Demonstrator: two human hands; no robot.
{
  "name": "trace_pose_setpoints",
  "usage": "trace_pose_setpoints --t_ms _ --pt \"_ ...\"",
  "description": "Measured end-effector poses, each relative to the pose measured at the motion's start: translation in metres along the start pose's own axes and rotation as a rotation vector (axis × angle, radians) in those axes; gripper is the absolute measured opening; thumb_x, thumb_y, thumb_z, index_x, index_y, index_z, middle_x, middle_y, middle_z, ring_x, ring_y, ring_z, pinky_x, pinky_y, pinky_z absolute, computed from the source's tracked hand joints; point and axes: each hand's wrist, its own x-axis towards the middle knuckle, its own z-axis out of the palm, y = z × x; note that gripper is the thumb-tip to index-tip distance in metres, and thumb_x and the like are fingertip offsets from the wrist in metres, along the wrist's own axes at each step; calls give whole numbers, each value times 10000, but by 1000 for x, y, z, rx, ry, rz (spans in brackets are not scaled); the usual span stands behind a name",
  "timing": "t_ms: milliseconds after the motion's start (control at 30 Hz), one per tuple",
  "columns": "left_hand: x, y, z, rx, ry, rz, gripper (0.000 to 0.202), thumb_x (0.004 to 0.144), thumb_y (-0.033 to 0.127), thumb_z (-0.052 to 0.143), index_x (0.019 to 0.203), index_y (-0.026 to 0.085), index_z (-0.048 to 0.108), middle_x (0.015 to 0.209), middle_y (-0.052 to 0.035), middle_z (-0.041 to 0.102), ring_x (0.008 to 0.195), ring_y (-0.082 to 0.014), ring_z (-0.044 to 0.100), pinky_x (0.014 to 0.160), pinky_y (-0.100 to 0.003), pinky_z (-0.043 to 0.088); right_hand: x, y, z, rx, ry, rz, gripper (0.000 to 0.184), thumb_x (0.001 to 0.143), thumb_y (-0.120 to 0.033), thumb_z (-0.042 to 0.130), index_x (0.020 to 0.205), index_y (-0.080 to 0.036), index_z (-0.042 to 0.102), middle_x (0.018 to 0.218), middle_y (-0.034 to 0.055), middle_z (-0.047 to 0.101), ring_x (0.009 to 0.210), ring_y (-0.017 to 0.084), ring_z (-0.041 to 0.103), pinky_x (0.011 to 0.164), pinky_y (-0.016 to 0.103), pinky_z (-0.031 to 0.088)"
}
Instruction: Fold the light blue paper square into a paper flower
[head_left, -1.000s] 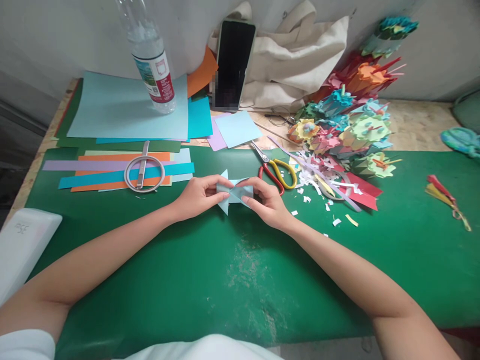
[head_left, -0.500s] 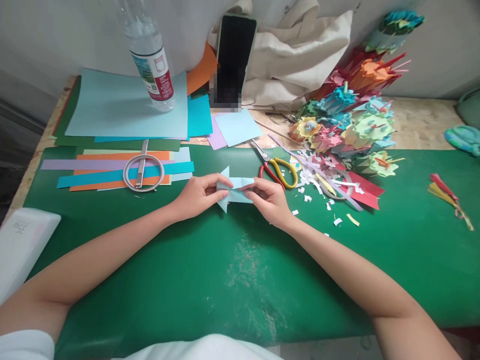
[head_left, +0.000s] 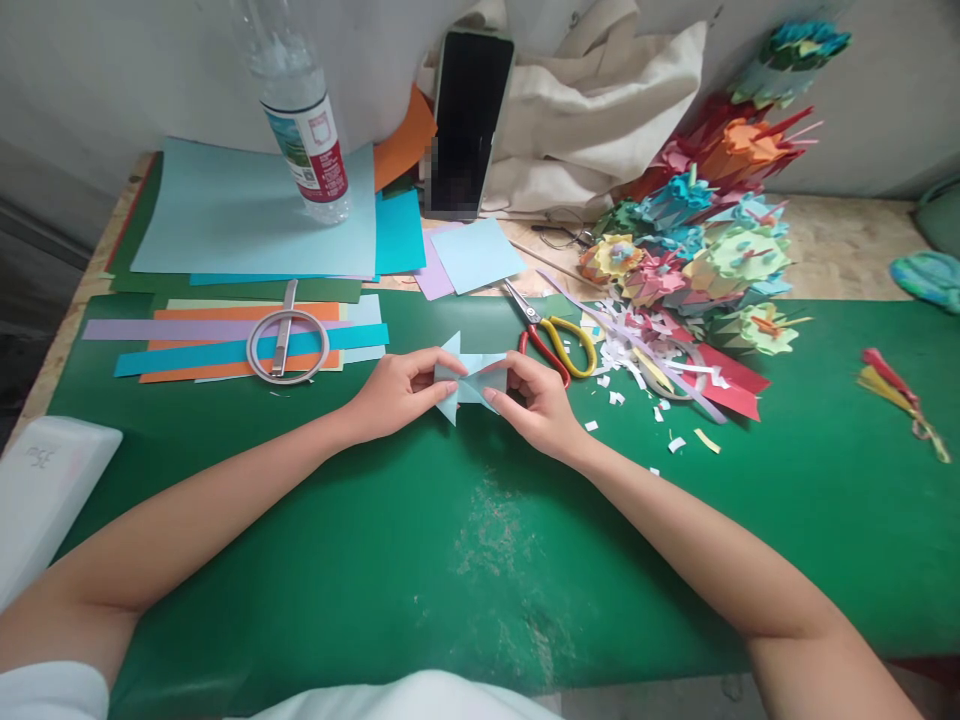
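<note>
A light blue piece of folded paper (head_left: 472,384) is held between both hands above the green mat (head_left: 375,560). Pointed flaps stick up and down at its left end, and its right part is broader. My left hand (head_left: 397,392) pinches the left end between thumb and fingers. On the right end, my right hand (head_left: 544,400) grips the paper, its thumb at the lower edge and its forefinger at the upper. Just beyond my right hand lie scissors (head_left: 555,340) with red and yellow handles. The curled fingertips of both hands are partly hidden.
Paper strips (head_left: 202,345) lie at left under a tape ring (head_left: 287,345). Behind are a water bottle (head_left: 311,150) on paper sheets (head_left: 225,220), a phone (head_left: 472,120) and a cloth bag (head_left: 585,110). At right are paper scraps (head_left: 637,345) and paper flowers (head_left: 742,250).
The right thumb has shifted slightly down and left along the folded paper, and the right end sits a little more open. The left hand holds its place.
</note>
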Motion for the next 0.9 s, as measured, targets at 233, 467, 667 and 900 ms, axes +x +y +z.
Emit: trace_pose_setpoints --t_ms 233,467,667,900 --pt "0 0 1 18 -9 6 203 857 312 584 1008 199 661 842 -17 635 673 -107 546 614 -211 420 0 -3 0 -52 -24 -49 146 862 -272 583 982 -191 566 814 23 592 640 111 493 573 258 399" --pt "0 1 1 69 -21 28 169 852 281 572 981 192 635 652 40 527 529 -69 423 528 -187 328 0 -1 0 -133 -77 -104 184 866 -280 576 1025 -207 519 699 -20 534 567 101 457 547 256 380" --pt "0 3 0 83 -41 39 158 860 280 559 975 185 612 607 57 488 510 -65 412 516 -184 308 -1 1 1 -178 -100 -132 206 873 -271 567 1054 -211 488 670 -36 505 531 92 443 514 243 364" --pt "0 3 0 95 -51 41 165 863 281 550 988 189 605 604 57 480 511 -71 414 519 -191 307 -2 1 1 -183 -112 -119 206 881 -265 559 1057 -222 463 636 -53 474 511 96 453 505 245 362"
